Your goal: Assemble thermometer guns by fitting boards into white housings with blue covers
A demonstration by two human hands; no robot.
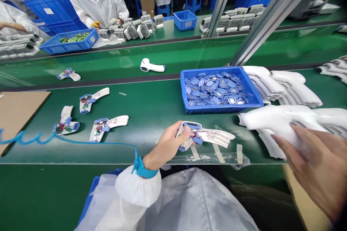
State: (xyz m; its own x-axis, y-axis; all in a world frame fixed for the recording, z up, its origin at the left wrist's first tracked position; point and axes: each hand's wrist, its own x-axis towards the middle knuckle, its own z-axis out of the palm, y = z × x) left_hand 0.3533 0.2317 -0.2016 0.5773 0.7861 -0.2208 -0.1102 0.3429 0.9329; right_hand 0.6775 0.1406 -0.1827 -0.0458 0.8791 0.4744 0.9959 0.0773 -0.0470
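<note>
The left hand (169, 144) reaches out from a white gathered sleeve (137, 186), wrist bent, with a blue wrist strap (143, 168) and its coiled blue cord (27, 138) trailing off across the tabletop (151, 115). Its grip is closed around the blue-trimmed end of an open thermometer shell (208, 136), which holds a circuit board with wires and lies tilted just above strips of clear tape (218, 153) at the tabletop's near edge. The right hand (309, 166) comes in from the lower right, blurred, its grip spread wide with the fingers over a white thermometer housing (273, 122) at the front of a stack of housings. Just beyond sits a blue tray (217, 107) heaped with small blue parts (214, 90). To the left, three more open shells (93, 100) lie apart beside a cardboard sheet (18, 115). On the next belt lies a finished white thermometer (151, 65). Farther off, a person in a white coat (97, 3) works behind a row of thermometers (127, 30) and a blue crate (69, 41).
</note>
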